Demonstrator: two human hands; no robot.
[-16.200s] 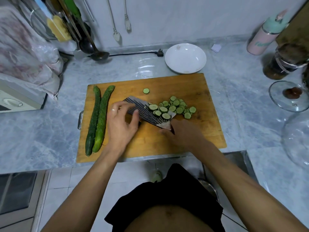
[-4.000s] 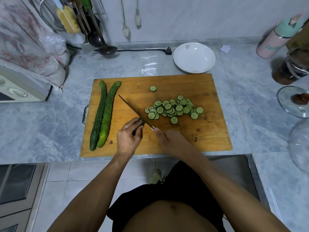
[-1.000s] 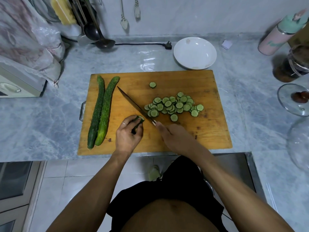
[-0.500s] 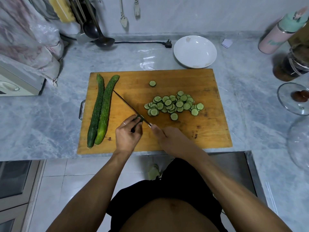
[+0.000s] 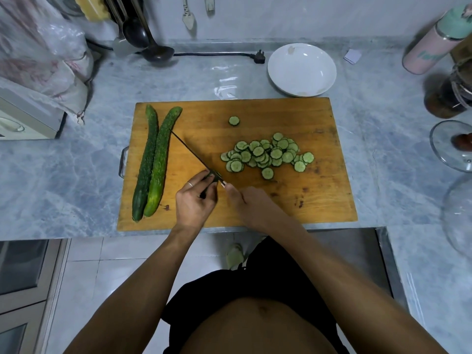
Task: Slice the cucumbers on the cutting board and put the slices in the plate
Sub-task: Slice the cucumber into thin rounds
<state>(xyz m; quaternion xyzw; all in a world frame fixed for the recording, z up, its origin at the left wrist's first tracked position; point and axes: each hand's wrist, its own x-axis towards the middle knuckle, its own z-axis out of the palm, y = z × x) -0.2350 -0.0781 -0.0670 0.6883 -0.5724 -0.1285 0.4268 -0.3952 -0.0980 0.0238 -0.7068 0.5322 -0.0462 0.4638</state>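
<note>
The left hand [image 5: 195,200] is pinching the last short cucumber stub [image 5: 211,178] against the wooden cutting board [image 5: 293,200], fingers curled round it, while the right hand [image 5: 251,204] is gripping the handle of the knife [image 5: 190,152], whose thin blade is running up and left from the stub toward the centre-left of the frame. With so little stub showing, the left fingertips are sitting right beside the edge, so a slipping or rolling piece could bring the blade onto them. The blade tip is also lying just beside the nearer of the two whole cucumbers [image 5: 159,162], which are lying side by side along the board's left part, so a wide stroke could nick it. The pile of cucumber slices [image 5: 265,154] is lying at the board's middle right, with one stray slice [image 5: 234,121] near the upper edge, where a careless sweep could push it onto the marble worktop [image 5: 76,175]. The white plate [image 5: 302,70], holding no slices yet, is sitting just beyond the board's upper right edge, an easy path. Bare board is lying below and right of the pile, and a glass lid [image 5: 452,146] is standing well apart at right.
</note>
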